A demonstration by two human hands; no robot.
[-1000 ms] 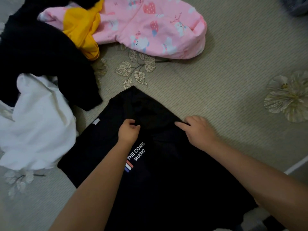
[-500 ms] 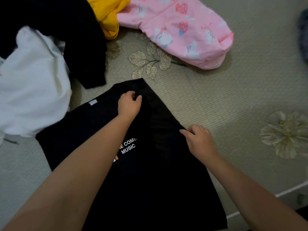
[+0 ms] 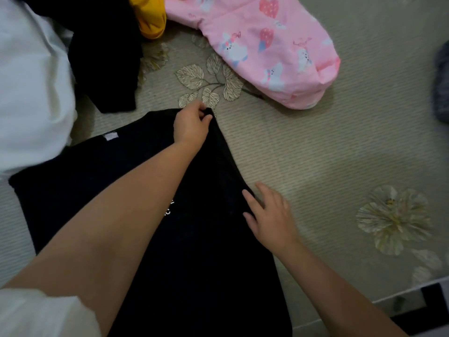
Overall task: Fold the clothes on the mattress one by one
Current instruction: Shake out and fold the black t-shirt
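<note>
The left hand (image 3: 192, 125) has slid up to pinch the black shirt's (image 3: 116, 171) far corner — right hand (image 3: 269, 215) now flat, fingers spread, on its edge — fold starting on the mattress (image 3: 315, 154).

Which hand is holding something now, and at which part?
The left hand pinches the black T-shirt at its far corner; the right hand rests open on its edge.

The shirt (image 3: 199, 251) is black with small white lettering and a white tag. The mattress (image 3: 315, 154) is beige, ribbed, printed with pale leaves and flowers. Behind lie white (image 3: 31, 93), black (image 3: 107, 57) and yellow (image 3: 150, 18) clothes, and a pink garment (image 3: 269, 47) with hearts and white animals.
</note>
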